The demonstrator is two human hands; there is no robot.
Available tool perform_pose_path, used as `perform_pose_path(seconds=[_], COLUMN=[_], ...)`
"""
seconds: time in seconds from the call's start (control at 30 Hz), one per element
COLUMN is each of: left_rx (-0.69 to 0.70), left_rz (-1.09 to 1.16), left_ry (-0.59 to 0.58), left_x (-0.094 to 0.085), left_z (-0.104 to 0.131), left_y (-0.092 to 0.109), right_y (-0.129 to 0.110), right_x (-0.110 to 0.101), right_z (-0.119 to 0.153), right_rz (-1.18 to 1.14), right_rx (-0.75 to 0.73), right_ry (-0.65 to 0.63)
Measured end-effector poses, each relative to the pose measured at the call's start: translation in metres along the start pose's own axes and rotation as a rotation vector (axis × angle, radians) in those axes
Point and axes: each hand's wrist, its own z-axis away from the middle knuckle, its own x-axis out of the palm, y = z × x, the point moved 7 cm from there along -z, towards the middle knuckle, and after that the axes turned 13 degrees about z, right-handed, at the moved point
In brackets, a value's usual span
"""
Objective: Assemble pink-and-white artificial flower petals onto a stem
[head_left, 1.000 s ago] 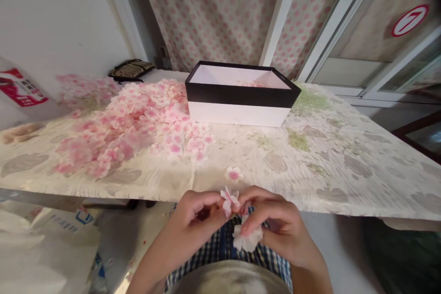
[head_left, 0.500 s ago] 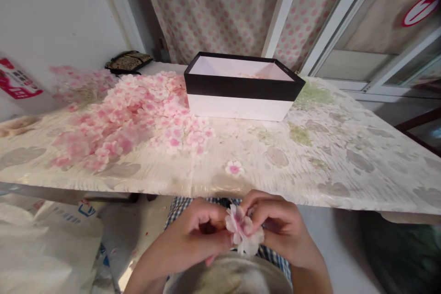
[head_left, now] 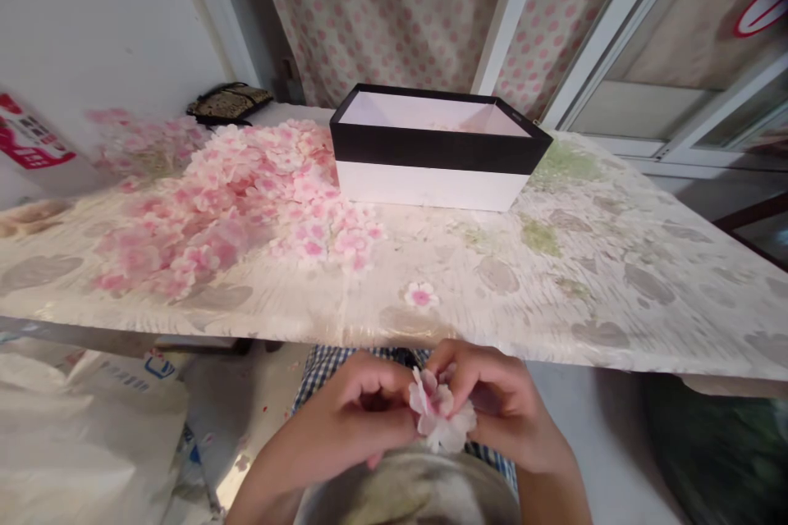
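Pale pink artificial flower petals [head_left: 446, 424] are pinched between my two hands, over my lap and just below the table's front edge. My left hand [head_left: 363, 406] closes its thumb and fingers on the flower from the left. From the right, my right hand [head_left: 492, 394] grips the petals with thumb and forefinger. A single pink and white flower [head_left: 422, 294] lies on the table [head_left: 345, 312] beyond my hands. A large heap of pink artificial flowers [head_left: 222, 205] spreads over the table's left side.
A black and white box [head_left: 431, 180] stands open-topped at the table's back, with flowers at its left. Small green bits [head_left: 542, 236] lie to its right. A dark patterned pouch [head_left: 229, 102] is at the back left. A white bag [head_left: 80, 443] sits low at left.
Both hands keep their pinch on the flower, with only slight finger movement. The view has shifted a little; the heap, box and single flower stay in place.
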Motion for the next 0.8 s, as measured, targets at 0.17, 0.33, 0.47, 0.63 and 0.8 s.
perform_pose_path(seconds=[0.17, 0.33, 0.47, 0.63, 0.8], left_rx=[-0.003, -0.021, 0.002, 0.023, 0.035], left_rz=[0.023, 0.063, 0.078, 0.118, 0.165], left_ry=[0.0, -0.025, -0.037, -0.048, -0.088], left_x=[-0.002, -0.002, 0.0, 0.003, 0.006], left_z=[-0.002, -0.004, -0.006, -0.009, -0.011], left_y=[-0.003, -0.006, -0.005, -0.002, 0.0], right_y=[0.004, 0.004, 0.005, 0.003, 0.003], right_x=[0.0, 0.001, 0.0, 0.0, 0.0], right_z=[0.001, 0.0, -0.001, -0.001, -0.002], right_rz=[-0.031, -0.042, -0.032, -0.026, -0.061], right_rx=[0.023, 0.022, 0.023, 0.022, 0.017], right_ry=[0.002, -0.028, -0.031, -0.038, -0.046])
